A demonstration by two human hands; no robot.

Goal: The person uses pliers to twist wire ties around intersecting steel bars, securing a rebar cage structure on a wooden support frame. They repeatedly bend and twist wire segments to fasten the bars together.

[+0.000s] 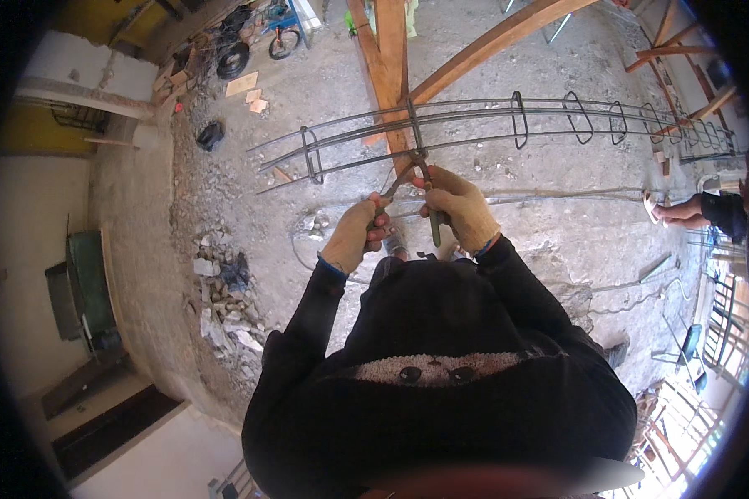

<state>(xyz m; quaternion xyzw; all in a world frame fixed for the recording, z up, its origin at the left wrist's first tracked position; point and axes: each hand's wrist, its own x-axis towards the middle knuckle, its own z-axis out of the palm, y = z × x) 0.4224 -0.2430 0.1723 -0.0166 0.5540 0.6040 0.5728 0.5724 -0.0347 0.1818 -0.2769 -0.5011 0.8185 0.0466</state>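
A pair of pincers (401, 178) with greenish handles is spread between my gloved hands. My left hand (351, 236) is closed around the left handle, fingers curled. The other handle lies in the grip of my right hand (464, 209), and its end sticks out below the palm. At the far end, the jaws meet the lower bar of a long steel rebar cage (415, 125), right by a rectangular stirrup. Whether a tie wire sits in the jaws is too small to tell. Several more stirrups (520, 121) hang along the cage toward the right.
Wooden posts (391, 54) and a slanted brace (491, 50) stand at the cage. Rubble (225, 312) lies on the left of the rough floor. Loose bars (558, 196) run across the ground to the right, near another person's leg (682, 211). A small bicycle (285, 41) stands far back.
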